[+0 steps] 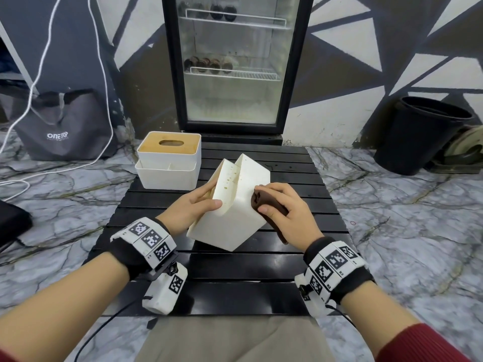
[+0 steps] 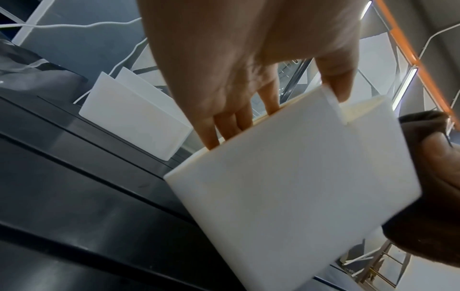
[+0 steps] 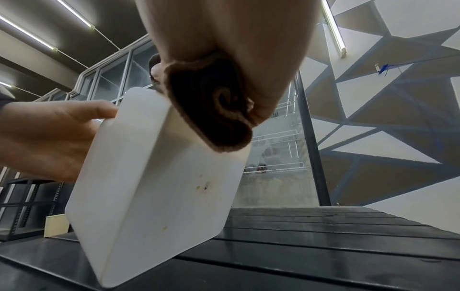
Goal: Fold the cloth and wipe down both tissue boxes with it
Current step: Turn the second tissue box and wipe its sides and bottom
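A white tissue box (image 1: 235,205) stands tilted on one corner in the middle of the black slatted table (image 1: 235,278). My left hand (image 1: 193,205) grips its left side, thumb on the upper face and fingers behind. My right hand (image 1: 285,207) holds a folded brown cloth (image 1: 264,205) and presses it against the box's right face. From the right wrist, the cloth (image 3: 214,110) lies on the upper edge of the box (image 3: 154,187), which shows small stains. The left wrist view shows my fingers (image 2: 224,122) over the box (image 2: 293,187). A second white box with a wooden lid (image 1: 170,160) stands at the table's back left.
A glass-door fridge (image 1: 235,64) stands behind the table. A grey bag (image 1: 62,124) with white cables sits on the marble floor at the left, and a black bin (image 1: 423,134) at the right. A dark object (image 1: 10,226) lies at the far left edge.
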`<action>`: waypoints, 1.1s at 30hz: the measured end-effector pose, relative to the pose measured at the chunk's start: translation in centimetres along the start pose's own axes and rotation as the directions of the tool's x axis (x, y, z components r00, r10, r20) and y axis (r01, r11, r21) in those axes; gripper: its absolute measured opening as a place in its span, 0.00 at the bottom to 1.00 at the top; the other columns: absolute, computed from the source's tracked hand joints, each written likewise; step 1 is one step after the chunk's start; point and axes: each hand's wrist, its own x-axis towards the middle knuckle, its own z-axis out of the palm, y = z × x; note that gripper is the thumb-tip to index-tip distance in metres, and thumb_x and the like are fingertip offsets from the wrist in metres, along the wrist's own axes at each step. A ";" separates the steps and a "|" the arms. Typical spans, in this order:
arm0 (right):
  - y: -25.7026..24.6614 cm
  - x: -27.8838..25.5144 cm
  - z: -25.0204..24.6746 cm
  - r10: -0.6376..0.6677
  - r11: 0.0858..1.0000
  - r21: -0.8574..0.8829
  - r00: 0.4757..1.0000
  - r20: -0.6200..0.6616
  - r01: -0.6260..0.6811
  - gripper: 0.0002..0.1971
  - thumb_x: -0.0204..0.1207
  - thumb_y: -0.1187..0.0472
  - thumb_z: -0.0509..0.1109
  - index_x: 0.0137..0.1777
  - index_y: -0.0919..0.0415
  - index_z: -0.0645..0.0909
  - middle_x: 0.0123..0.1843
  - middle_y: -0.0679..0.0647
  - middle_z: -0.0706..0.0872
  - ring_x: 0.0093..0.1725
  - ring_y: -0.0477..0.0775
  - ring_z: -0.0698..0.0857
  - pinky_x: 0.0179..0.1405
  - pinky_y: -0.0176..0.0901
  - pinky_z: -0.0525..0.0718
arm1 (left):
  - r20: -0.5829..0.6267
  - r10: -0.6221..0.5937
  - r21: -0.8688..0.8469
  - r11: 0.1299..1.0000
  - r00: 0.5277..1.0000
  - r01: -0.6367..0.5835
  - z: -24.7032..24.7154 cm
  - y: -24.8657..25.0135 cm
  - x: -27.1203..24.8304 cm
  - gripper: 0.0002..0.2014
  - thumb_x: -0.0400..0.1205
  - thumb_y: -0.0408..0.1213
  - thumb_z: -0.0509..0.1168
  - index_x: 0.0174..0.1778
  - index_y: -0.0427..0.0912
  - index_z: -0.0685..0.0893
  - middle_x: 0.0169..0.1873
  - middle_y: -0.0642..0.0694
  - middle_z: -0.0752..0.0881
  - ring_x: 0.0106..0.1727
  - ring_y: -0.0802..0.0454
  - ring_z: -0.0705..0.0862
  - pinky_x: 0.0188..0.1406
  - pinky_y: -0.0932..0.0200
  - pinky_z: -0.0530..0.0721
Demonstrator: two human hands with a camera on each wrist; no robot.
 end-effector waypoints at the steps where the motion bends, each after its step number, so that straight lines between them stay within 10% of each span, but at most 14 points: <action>1: 0.0 0.0 0.0 0.003 1.000 0.007 1.000 -0.001 -0.003 0.17 0.74 0.65 0.71 0.63 0.54 0.81 0.60 0.45 0.77 0.60 0.31 0.73 0.63 0.19 0.65 | 0.019 -0.006 0.010 1.000 1.000 0.005 -0.2 0.0 0.0 0.27 0.82 0.34 0.63 0.74 0.62 0.68 0.58 0.52 0.87 0.55 0.57 0.87 0.48 0.67 0.82; 23: 3.4 2.7 -1.1 0.135 0.990 0.049 0.981 -0.136 -0.130 0.15 0.77 0.61 0.67 0.63 0.51 0.80 0.55 0.35 0.77 0.54 0.23 0.74 0.53 0.13 0.67 | 0.240 -0.040 0.062 0.998 0.970 0.026 -1.0 0.5 -0.4 0.31 0.73 0.38 0.65 0.71 0.66 0.71 0.60 0.51 0.87 0.57 0.57 0.85 0.49 0.69 0.82; 33: 3.9 3.7 -1.6 0.286 0.958 0.039 0.956 -0.058 -0.284 0.16 0.79 0.55 0.64 0.66 0.51 0.77 0.55 0.46 0.82 0.55 0.47 0.79 0.55 0.39 0.73 | 0.238 0.004 0.038 0.999 0.971 -0.013 -0.8 0.3 -0.5 0.28 0.74 0.37 0.64 0.70 0.65 0.71 0.57 0.56 0.88 0.56 0.59 0.86 0.49 0.70 0.81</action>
